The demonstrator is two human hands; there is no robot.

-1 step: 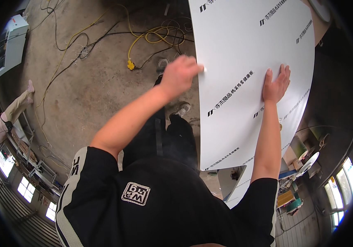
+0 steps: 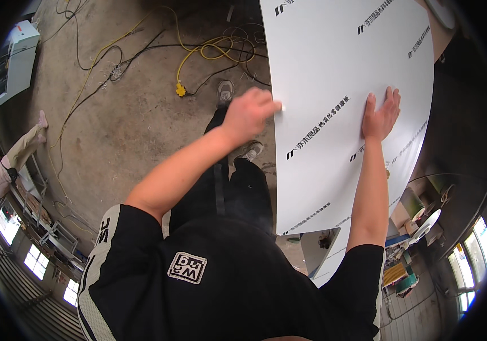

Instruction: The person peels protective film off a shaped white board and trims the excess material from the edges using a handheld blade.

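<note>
A large white board [image 2: 334,74] printed with rows of dark marks lies in front of me, bending in the wide view. At its left edge my left hand [image 2: 250,115] is closed, slightly blurred. A small white piece [image 2: 283,108] shows at its fingertips against the edge; its kind is too small to make out. My right hand [image 2: 381,115] rests open on the board's upper face, fingers spread and palm down, to the right of the left hand.
Yellow and black cables [image 2: 215,52] with a yellow socket [image 2: 181,89] lie on the concrete floor to the left. A white machine or cabinet [image 2: 17,62] stands far left. Another person [image 2: 6,165] is at the left beside metal frames [image 2: 64,244]. Assorted items [image 2: 394,275] sit at lower right.
My left hand has slid a little toward me along the board's left edge with the white piece. My right hand stays in place on the board. My far foot shows more now.
</note>
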